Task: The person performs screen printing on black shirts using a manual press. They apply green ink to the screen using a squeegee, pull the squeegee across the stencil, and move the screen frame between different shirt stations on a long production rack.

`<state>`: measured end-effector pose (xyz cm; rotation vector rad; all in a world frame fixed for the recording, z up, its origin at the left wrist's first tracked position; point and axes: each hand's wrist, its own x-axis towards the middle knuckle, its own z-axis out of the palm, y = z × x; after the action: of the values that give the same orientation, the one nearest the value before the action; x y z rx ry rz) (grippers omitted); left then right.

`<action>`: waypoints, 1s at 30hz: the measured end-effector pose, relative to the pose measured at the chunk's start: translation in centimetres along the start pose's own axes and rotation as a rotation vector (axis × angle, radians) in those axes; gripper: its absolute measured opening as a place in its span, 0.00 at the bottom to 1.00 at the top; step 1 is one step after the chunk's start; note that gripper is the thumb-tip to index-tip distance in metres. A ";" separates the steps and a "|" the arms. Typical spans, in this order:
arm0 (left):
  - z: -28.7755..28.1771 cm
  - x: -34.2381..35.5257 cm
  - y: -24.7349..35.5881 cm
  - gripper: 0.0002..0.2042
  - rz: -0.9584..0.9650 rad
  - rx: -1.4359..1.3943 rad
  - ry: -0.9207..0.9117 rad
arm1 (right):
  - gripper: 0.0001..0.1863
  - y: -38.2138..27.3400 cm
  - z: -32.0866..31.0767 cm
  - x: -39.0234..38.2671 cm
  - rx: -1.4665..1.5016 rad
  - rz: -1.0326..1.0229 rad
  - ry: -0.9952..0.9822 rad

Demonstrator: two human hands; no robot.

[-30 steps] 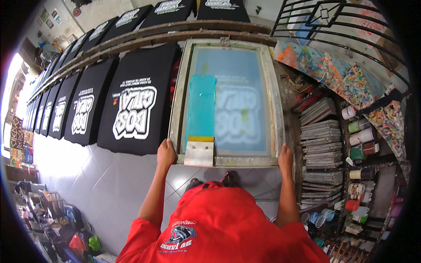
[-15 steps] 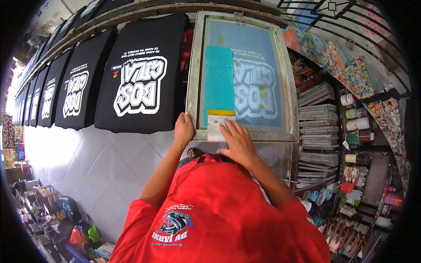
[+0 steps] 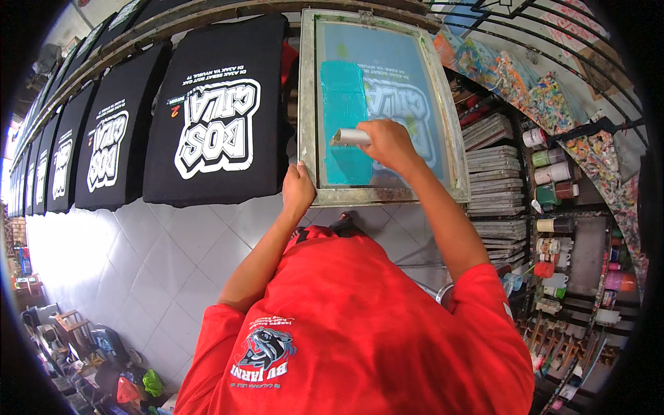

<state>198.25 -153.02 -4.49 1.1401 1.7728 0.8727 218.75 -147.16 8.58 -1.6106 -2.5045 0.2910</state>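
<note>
A silkscreen in a worn pale frame [image 3: 310, 111] lies before me, with a broad strip of teal ink [image 3: 344, 90] on the left half of its mesh. White lettering shows dimly through the mesh on the right. My right hand [image 3: 389, 144] is closed on a squeegee [image 3: 351, 137], held across the strip's lower part; whether its blade touches the mesh cannot be made out. At the frame's near left corner, my left hand [image 3: 299, 188] grips the edge.
Black T-shirts [image 3: 159, 166] with white prints lie on boards in a row to the left. Stacked screen frames [image 3: 494, 173] stand to the right, beside shelves of ink pots [image 3: 552, 173]. Bags and clutter [image 3: 104, 346] fill the lower left; grey floor tiles [image 3: 166, 256] show below.
My right hand has carried the squeegee from the screen's near edge up over the teal strip and turned it. The left hand still holds the frame corner.
</note>
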 end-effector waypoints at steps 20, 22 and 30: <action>0.1 -0.5 0.5 0.19 0.050 0.018 0.036 | 0.08 3.0 -2.6 6.9 -0.027 0.074 0.136; -0.1 -0.7 0.9 0.20 0.030 0.025 0.026 | 0.09 4.1 -2.5 9.3 -0.019 0.048 0.138; -0.6 -1.1 2.0 0.18 -0.003 0.023 0.016 | 0.09 6.6 -0.9 14.6 -0.025 0.036 0.123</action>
<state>198.63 -153.47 -2.22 1.1474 1.8015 0.8641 218.78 -131.11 8.10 -1.6322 -2.3990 0.1596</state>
